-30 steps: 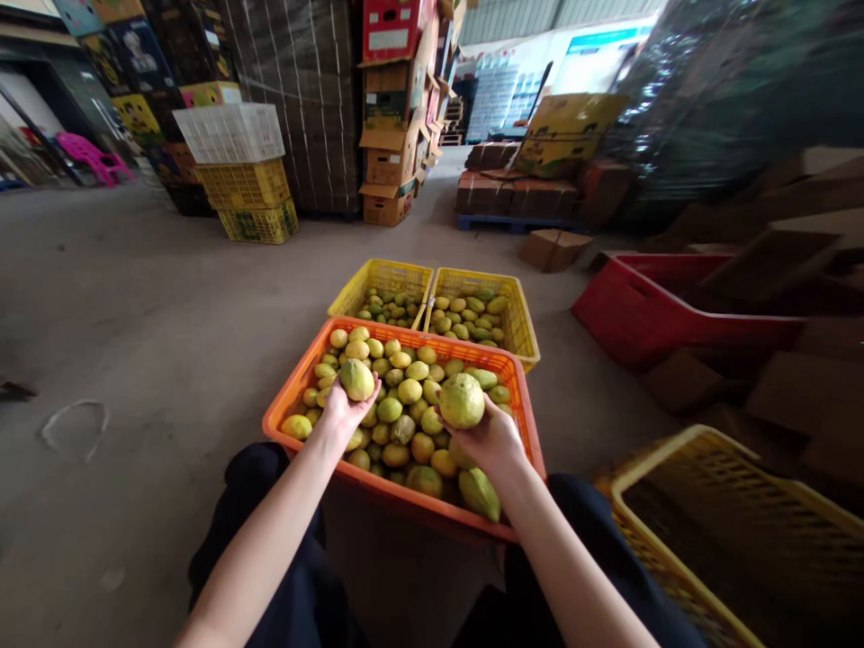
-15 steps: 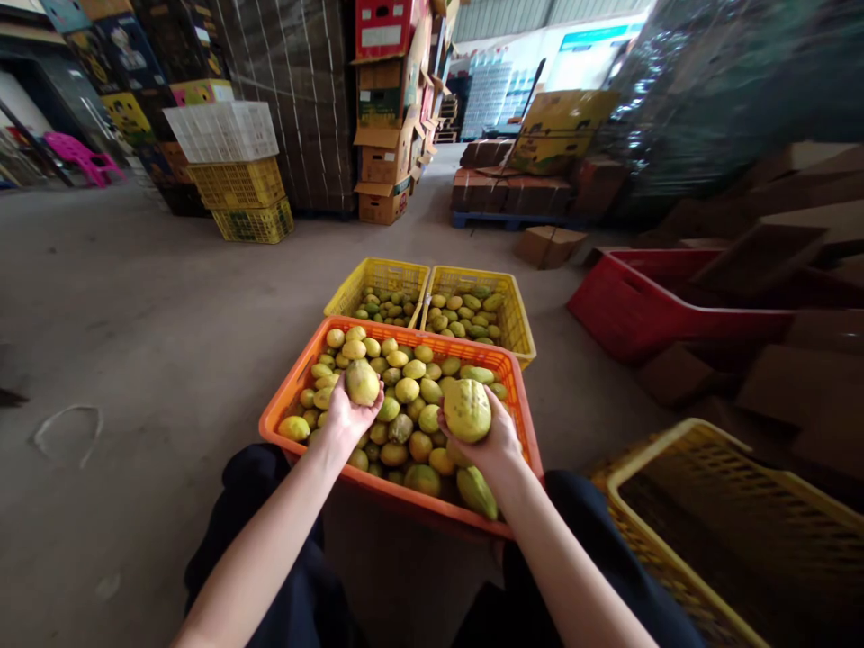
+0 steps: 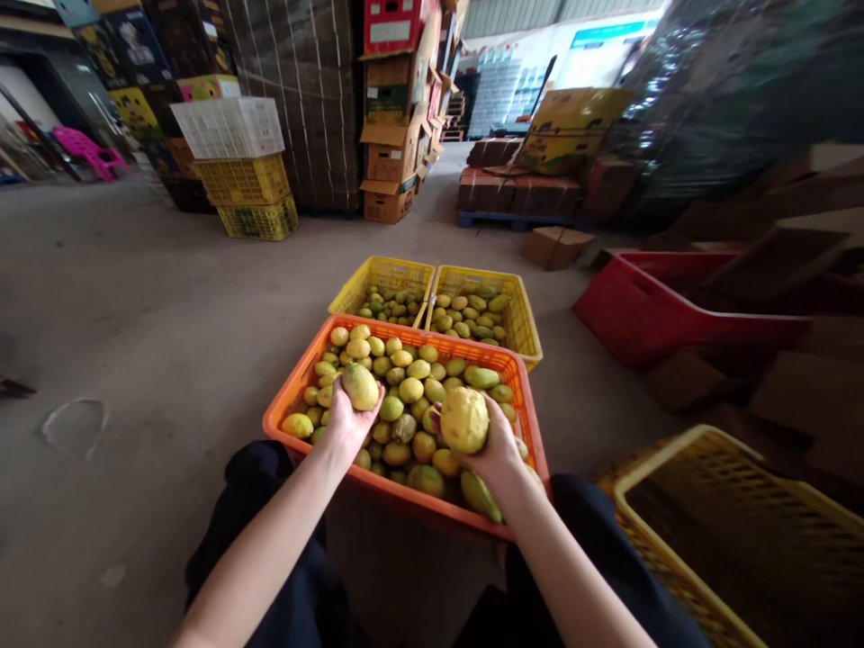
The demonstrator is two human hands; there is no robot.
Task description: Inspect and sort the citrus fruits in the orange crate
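My left hand (image 3: pixel 349 425) cups a rounded yellow-green fruit (image 3: pixel 360 387) from below, above the left part of an orange crate (image 3: pixel 405 500). In my right hand (image 3: pixel 500 443) is a larger, pale yellow fruit (image 3: pixel 464 420) with a bumpy skin, held over the crate's right side. Many lemon-like fruits fill the crate, some yellow and some greener. A long green fruit (image 3: pixel 481 497) lies at its near right corner. The fruits' exact kind cannot be told.
Two yellow crates (image 3: pixel 526 310) of similar fruit stand right behind the orange one. To the right are another yellow crate (image 3: pixel 681 450), a red bin (image 3: pixel 621 310) and cardboard boxes (image 3: pixel 557 247). Stacked crates (image 3: pixel 249 184) and wrapped pallets stand farther back.
The bumpy fruit has turned in my right hand and shows a different side. My left hand still holds its fruit, slightly tilted. The whole view has shifted a little.
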